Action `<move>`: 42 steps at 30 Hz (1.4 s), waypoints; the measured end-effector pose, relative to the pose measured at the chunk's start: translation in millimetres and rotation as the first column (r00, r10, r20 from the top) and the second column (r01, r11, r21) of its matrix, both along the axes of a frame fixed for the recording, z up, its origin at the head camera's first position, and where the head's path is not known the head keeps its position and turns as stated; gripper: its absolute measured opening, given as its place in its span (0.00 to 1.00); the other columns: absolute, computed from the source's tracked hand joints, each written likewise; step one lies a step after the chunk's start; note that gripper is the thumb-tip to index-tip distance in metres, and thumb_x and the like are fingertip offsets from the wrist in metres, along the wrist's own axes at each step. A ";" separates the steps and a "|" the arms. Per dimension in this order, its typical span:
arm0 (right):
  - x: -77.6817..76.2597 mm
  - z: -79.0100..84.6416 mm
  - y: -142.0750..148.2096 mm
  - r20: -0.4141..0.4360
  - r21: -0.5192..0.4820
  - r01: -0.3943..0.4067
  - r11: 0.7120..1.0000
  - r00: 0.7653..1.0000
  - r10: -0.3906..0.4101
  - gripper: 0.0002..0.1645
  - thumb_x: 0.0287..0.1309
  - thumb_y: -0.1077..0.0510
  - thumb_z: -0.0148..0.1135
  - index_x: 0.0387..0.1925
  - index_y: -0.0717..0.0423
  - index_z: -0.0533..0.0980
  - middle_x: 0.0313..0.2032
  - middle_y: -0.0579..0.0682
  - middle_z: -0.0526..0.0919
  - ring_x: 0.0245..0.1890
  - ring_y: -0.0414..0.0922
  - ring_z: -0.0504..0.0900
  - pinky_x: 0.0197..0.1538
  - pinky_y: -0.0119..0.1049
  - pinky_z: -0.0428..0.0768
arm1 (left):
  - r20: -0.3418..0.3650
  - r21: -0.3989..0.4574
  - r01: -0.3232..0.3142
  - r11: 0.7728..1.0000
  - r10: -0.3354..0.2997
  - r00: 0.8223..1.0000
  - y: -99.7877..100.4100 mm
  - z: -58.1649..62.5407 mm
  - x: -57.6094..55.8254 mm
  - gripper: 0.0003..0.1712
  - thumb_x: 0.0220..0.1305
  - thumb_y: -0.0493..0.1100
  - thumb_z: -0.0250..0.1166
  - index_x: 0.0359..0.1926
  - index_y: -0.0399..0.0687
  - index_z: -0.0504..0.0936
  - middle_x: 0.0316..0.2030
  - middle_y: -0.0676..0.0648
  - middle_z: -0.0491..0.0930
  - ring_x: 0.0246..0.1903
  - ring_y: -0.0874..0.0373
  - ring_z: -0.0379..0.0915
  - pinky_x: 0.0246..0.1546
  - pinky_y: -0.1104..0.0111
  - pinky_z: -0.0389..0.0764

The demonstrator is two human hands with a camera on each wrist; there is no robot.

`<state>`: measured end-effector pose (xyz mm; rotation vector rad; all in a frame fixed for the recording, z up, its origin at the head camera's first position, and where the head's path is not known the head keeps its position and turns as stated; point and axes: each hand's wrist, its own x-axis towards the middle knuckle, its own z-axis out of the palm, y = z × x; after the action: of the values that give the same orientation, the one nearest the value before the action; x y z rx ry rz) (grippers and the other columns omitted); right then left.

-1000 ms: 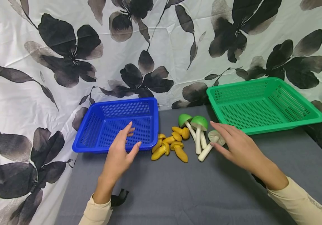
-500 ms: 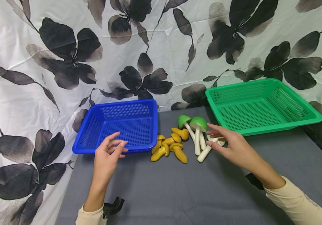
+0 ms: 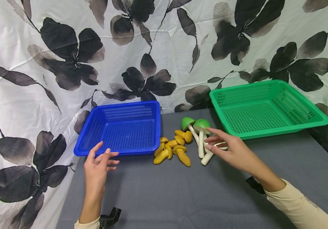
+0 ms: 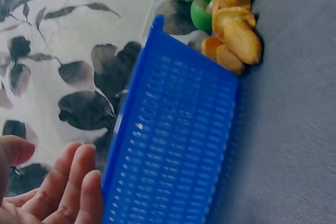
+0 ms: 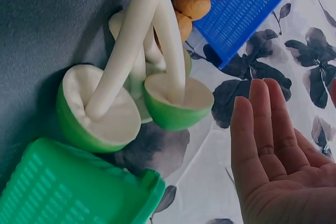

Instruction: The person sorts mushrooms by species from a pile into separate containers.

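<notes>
My left hand (image 3: pixel 96 167) hovers near the front left edge of the blue basket (image 3: pixel 118 153), fingers loosely bent around nothing. In the left wrist view its fingers (image 4: pixel 71 182) appear beside the basket wall. My right hand (image 3: pixel 235 149) holds nothing and hovers over toy mushrooms with green caps and white stems (image 3: pixel 200 144), partly covering one of them. The right wrist view shows these mushrooms (image 5: pixel 100 135) apart from the relaxed fingers (image 5: pixel 262 124). Several yellow-brown toy mushrooms (image 3: pixel 182 156) lie bunched between the blue basket and the green-capped ones.
A green basket (image 3: pixel 278 133) stands at the back right of the grey cloth-covered table (image 3: pixel 164 197). Behind everything hangs a white cloth (image 3: pixel 175 63) with dark flowers. Black straps (image 3: pixel 110 218) are at the wrists.
My left hand has drawn back leftward, away from over the blue basket's interior to its front edge. My right hand has shifted slightly left over the green-capped mushrooms. The mushrooms and baskets stay put.
</notes>
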<state>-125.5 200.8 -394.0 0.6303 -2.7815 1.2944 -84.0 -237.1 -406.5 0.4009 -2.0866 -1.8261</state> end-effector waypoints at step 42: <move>-23.5 -44.8 -53.7 0.148 -0.064 -0.077 0.995 0.985 0.086 0.35 0.68 0.55 0.66 0.72 0.57 0.67 0.49 0.52 0.87 0.45 0.45 0.86 0.44 0.38 0.86 | -0.028 0.145 -0.337 0.930 0.345 0.938 -12.9 -48.0 -25.3 0.42 0.68 0.44 0.69 0.77 0.55 0.61 0.25 0.50 0.88 0.13 0.62 0.78 0.16 0.68 0.83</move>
<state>-149.0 147.1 -438.8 0.6772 -2.8511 1.4923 -109.2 -250.0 -454.4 0.6959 -1.7300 -1.7520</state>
